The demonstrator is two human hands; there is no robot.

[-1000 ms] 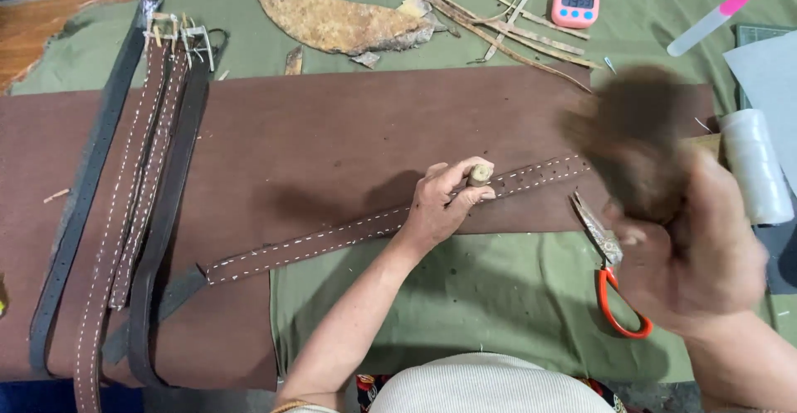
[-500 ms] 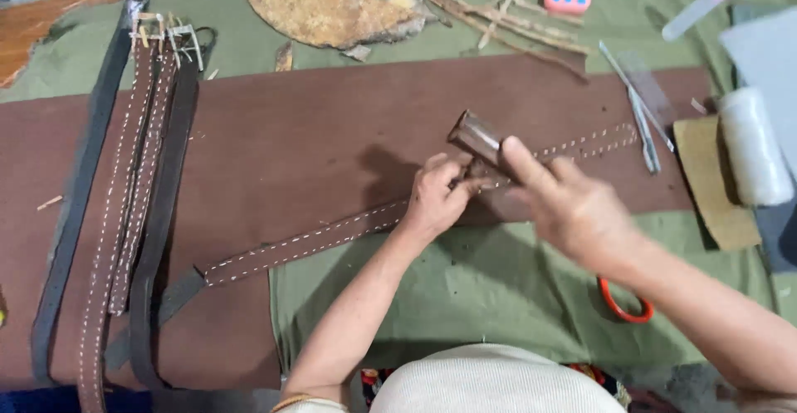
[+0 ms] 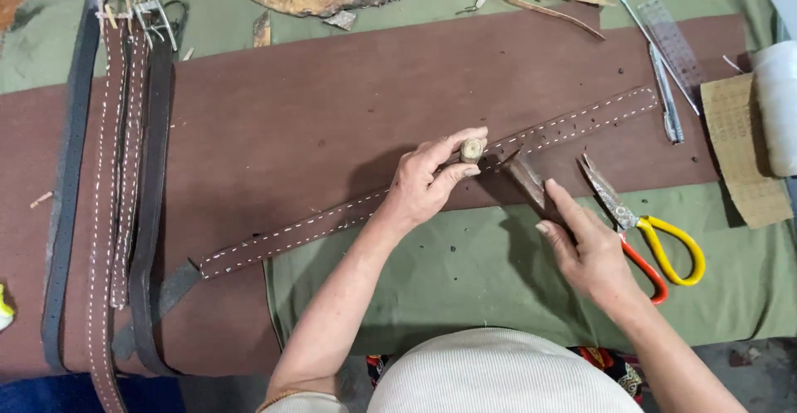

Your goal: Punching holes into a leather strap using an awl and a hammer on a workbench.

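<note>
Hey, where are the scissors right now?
In the head view the scissors, with yellow and orange handles, lie on the green cloth at the right, just beyond the right hand and below the stitched leather strap.
</note>
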